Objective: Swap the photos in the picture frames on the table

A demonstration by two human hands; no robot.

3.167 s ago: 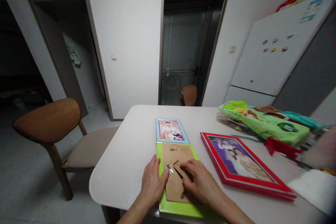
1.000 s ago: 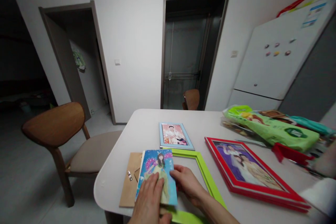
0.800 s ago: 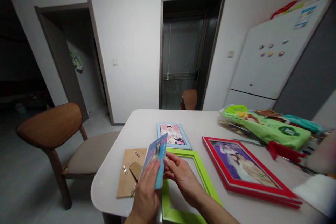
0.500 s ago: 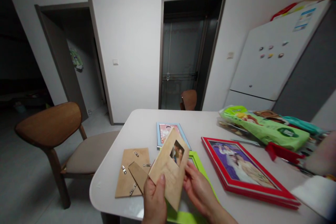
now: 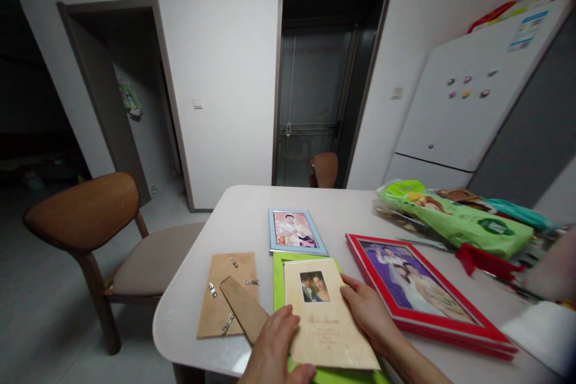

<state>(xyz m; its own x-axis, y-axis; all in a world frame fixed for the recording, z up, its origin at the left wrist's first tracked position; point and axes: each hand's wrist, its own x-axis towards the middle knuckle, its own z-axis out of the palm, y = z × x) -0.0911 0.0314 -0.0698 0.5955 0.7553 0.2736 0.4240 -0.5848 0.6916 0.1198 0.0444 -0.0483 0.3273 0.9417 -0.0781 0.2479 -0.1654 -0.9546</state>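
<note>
A beige card (image 5: 327, 318) with a small portrait photo printed on it lies face up on the lime green frame (image 5: 279, 270) near the table's front edge. My left hand (image 5: 275, 348) rests on the card's left edge, fingers bent over it. My right hand (image 5: 369, 312) presses flat along the card's right edge. Left of the frame lies the brown backing board (image 5: 227, 291) with its stand flap and metal clips showing.
A small blue photo frame (image 5: 294, 231) lies behind the green one, a large red frame (image 5: 418, 285) to the right. Green packets (image 5: 450, 216) and red items clutter the table's right side. A wooden chair (image 5: 94, 222) stands left of the white table (image 5: 234, 210); a fridge (image 5: 472, 102) at right.
The backing board came off the green frame and went to its left. Both hands lifted the picture sheet, flipped it from its blue fairy side to the beige side, and laid it on the frame.
</note>
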